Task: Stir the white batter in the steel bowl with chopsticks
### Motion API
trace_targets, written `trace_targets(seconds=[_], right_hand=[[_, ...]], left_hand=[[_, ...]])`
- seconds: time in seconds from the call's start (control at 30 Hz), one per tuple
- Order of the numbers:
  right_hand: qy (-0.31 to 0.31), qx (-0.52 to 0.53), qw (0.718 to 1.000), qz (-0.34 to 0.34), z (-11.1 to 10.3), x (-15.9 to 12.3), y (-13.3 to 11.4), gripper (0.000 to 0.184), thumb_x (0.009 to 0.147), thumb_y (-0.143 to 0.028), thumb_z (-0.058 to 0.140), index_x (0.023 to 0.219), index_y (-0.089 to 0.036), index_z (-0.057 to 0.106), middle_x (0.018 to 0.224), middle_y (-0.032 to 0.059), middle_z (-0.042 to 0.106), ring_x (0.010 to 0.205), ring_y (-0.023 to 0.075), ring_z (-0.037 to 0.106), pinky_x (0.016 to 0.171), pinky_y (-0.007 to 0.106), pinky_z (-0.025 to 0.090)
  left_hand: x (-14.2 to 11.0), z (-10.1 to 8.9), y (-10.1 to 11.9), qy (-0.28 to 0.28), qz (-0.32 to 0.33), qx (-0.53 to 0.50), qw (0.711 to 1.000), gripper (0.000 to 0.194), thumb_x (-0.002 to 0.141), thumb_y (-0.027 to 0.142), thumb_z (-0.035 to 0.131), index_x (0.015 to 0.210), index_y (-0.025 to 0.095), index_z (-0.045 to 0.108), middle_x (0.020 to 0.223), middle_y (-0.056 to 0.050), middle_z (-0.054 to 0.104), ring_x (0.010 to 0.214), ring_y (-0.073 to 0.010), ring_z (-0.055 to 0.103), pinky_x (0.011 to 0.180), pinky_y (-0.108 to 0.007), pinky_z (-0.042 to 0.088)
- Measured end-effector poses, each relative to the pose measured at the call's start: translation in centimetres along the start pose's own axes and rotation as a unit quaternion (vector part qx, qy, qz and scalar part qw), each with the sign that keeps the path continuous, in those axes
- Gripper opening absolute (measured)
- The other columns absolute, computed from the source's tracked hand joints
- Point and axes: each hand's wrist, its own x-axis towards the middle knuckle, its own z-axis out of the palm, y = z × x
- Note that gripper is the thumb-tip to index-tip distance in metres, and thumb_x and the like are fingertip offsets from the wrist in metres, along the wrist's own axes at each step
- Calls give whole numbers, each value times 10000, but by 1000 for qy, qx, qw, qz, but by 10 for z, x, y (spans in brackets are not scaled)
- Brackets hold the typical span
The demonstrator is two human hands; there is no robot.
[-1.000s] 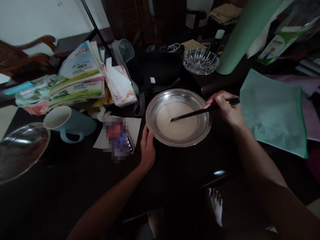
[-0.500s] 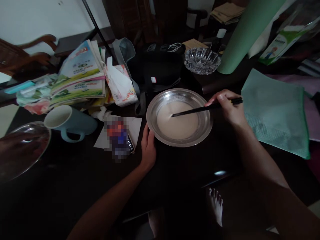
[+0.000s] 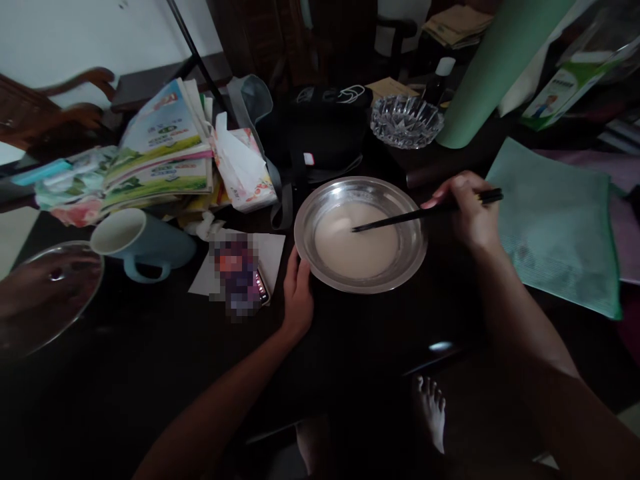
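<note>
Since the earlier frame, the right hand (image 3: 474,208) has shifted away from the bowl toward the right, and the lower tips of its slim black chopsticks (image 3: 393,218) have slid a little rightward through the liquid. The left hand (image 3: 299,293) has kept its place.

The landmark is a round, wide-rimmed silver metal bowl (image 3: 367,286), standing on the dark, glossy bench (image 3: 375,333) between the 2 hands. It holds a pale, milky liquid (image 3: 356,253). The right hand, beyond the bowl's right rim, is closed around the chopsticks near their gold-banded upper end; they slant down over that rim to the liquid's surface. How many sticks are in the grip, I cannot tell. The left hand is partly open, its fingers laid along the bowl's lower left rim.

Just left of the bowl, a phone (image 3: 243,273) with a blurred-out screen lies on a white sheet of paper (image 3: 203,281); farther left is a light-blue mug (image 3: 159,250) with a looped handle. Behind the bowl are a black fabric bag (image 3: 325,137) and, to its right, a clear cut-glass dish (image 3: 406,123). Well right of the bowl, past the right hand, lies a flat pale-green mesh pouch (image 3: 555,233).
</note>
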Motion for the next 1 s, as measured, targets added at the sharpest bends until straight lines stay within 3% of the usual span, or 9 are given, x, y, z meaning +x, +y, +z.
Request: trace_targets(seconds=[0.1, 0.3, 0.37, 0.5, 0.6, 0.73, 0.8, 0.9, 1.0], right_hand=[[49, 54, 997, -2, -1, 3, 2, 366, 850, -490, 629, 612, -215, 663, 462, -15, 598, 422, 135, 562, 470, 285, 408], [-105, 24, 994, 30, 2, -4, -3, 283, 875, -461, 646, 748, -222, 726, 671, 1, 745, 643, 158, 701, 668, 307, 528], [-65, 1, 998, 12, 0, -2, -1, 280, 883, -442, 644, 738, -217, 726, 679, 0, 751, 654, 145, 702, 674, 289, 518], [39, 54, 998, -8, -4, 3, 4, 347, 879, -456, 622, 641, -211, 682, 483, -19, 636, 447, 127, 599, 498, 274, 427], [-16, 73, 997, 13, -1, 0, 2, 346, 870, -481, 634, 660, -213, 690, 498, -14, 649, 444, 133, 599, 501, 284, 443], [-117, 22, 993, 20, 2, -5, -2, 269, 884, -454, 650, 778, -222, 734, 700, 4, 758, 649, 149, 701, 682, 304, 524], [-76, 3, 997, 5, 0, -3, 0, 265, 885, -446, 652, 768, -221, 730, 684, -1, 751, 654, 148, 703, 669, 295, 511], [24, 41, 999, -19, -4, 3, 3, 328, 883, -463, 632, 683, -210, 693, 514, -15, 654, 479, 134, 620, 519, 280, 432], [10, 76, 997, -6, -3, 2, 2, 348, 874, -474, 635, 654, -208, 679, 472, -13, 619, 422, 134, 578, 490, 289, 420]], left_hand=[[0, 0, -1, 3, 0, -1, 1000, 484, 925, 487, 573, 1353, 263, 599, 1459, -55, 576, 1448, -252, 424, 1218, -423, 321], [1, -1, -2, -2, 4, 2, 1000, 479, 932, 489, 562, 1359, 276, 590, 1447, -50, 587, 1448, -245, 426, 1216, -438, 325], [0, -1, -2, -2, 5, 2, 1000, 480, 933, 484, 561, 1363, 273, 589, 1443, -51, 590, 1445, -245, 429, 1218, -438, 320], [0, 0, -2, -4, 9, 2, 1000, 478, 935, 476, 560, 1363, 267, 591, 1447, -51, 586, 1440, -245, 437, 1224, -430, 310], [0, 0, -2, -1, 11, 2, 1000, 485, 933, 481, 561, 1367, 266, 588, 1446, -51, 588, 1441, -245, 435, 1225, -425, 310], [0, -1, -2, -1, 10, 9, 1000, 489, 931, 489, 562, 1366, 267, 589, 1449, -53, 585, 1447, -244, 427, 1222, -433, 315], [0, -1, -2, -2, 7, 10, 1000, 487, 931, 488, 562, 1366, 270, 588, 1452, -52, 582, 1447, -245, 427, 1219, -440, 317], [0, -1, -1, 3, 6, 11, 1000, 488, 928, 490, 567, 1363, 269, 592, 1446, -52, 588, 1445, -245, 430, 1218, -430, 318], [1, -1, -1, 3, 6, 16, 1000, 498, 923, 496, 572, 1360, 257, 596, 1448, -55, 586, 1439, -247, 437, 1228, -420, 298]])
